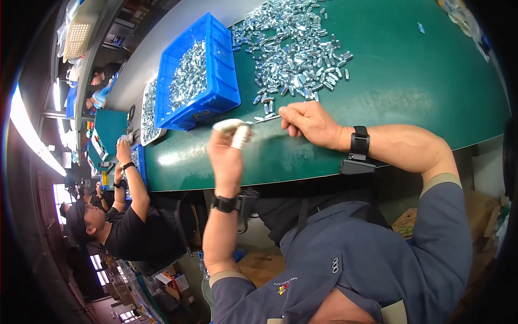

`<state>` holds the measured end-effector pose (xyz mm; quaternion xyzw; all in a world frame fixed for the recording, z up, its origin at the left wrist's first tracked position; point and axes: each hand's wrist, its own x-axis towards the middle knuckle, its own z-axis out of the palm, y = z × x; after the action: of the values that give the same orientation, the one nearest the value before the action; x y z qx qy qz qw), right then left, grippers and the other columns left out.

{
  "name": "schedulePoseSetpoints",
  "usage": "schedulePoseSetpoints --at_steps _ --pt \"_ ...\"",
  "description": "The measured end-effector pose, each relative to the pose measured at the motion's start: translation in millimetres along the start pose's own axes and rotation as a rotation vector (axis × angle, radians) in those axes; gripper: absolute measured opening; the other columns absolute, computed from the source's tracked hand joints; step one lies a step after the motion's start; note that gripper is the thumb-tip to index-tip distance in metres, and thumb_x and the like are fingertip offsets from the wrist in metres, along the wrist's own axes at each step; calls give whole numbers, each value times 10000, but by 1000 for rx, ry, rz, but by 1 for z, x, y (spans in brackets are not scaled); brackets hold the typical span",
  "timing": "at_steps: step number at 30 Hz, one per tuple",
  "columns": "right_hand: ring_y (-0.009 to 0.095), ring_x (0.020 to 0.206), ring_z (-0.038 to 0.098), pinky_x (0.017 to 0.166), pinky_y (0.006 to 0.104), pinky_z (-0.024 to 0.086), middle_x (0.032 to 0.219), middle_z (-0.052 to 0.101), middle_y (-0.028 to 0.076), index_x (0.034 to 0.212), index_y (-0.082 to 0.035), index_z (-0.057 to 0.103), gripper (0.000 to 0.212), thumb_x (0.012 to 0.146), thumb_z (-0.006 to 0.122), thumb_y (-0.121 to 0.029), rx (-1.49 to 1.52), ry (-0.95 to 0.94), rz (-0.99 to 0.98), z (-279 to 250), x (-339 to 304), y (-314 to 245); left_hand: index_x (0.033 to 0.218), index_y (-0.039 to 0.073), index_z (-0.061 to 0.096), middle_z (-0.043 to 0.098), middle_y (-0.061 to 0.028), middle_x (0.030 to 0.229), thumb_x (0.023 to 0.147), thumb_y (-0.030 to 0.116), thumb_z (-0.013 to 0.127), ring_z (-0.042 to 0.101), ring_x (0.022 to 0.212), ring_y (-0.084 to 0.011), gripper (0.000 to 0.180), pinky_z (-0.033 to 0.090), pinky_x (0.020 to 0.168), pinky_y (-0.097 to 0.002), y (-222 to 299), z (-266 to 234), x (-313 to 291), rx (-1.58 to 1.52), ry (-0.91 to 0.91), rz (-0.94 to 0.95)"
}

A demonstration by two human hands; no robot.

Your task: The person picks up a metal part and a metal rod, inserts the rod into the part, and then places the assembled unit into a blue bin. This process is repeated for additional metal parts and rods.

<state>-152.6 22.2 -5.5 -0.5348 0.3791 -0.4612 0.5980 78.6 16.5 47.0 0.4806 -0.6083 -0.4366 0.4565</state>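
My right hand (310, 123) is closed around a thin metal rod (266, 119), which sticks out leftward from between thumb and forefinger. Its far end comes close to the fingertips of my left hand (229, 148). White coverings (240, 137) wrap some of the left fingers, which are curled together and a little blurred. Whatever they pinch is too small or hidden to make out. Just beyond both hands, a few small shiny metal pieces (265, 101) lie loose at the near edge of a large spread pile (294, 54) of similar pieces on the green tabletop (388, 102).
A blue bin (224, 75) of metal pieces stands beyond my left hand, with a white tray (148, 116) of more pieces beside it. On the left, a co-worker in black (135, 232) sits at the same table. Clear plastic bags (465, 21) lie at the far right.
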Motion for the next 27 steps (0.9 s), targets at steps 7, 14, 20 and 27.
schedulePoseSetpoints --at_steps 7,14,20,27 --pt "53 628 556 580 221 452 679 626 -9 836 -35 682 455 1074 513 -383 46 111 -6 -5 2 -3 1119 12 680 719 -91 1013 891 25 742 685 900 -190 237 534 834 -304 63 -47 96 777 315 565" --pt "54 626 561 581 225 457 681 626 -7 843 -33 683 447 1075 511 -373 105 103 -18 -2 2 -2 1036 26 708 690 -147 1018 786 60 791 653 953 -323 266 532 826 -390 0 10 33 977 -337 299" --pt "53 631 565 583 228 461 685 631 -6 853 -26 687 425 1070 527 -355 72 62 2 -3 3 0 1056 28 697 704 -90 1013 881 68 748 677 895 -197 186 541 779 -325 -12 3 32 787 -242 106" --pt "72 559 537 557 261 454 638 634 -3 804 -39 683 409 1052 545 -333 -45 -9 -60 1 1 -2 1131 29 685 704 -54 1026 983 66 661 679 883 -138 154 556 787 -267 -12 -2 17 -130 -36 -260"
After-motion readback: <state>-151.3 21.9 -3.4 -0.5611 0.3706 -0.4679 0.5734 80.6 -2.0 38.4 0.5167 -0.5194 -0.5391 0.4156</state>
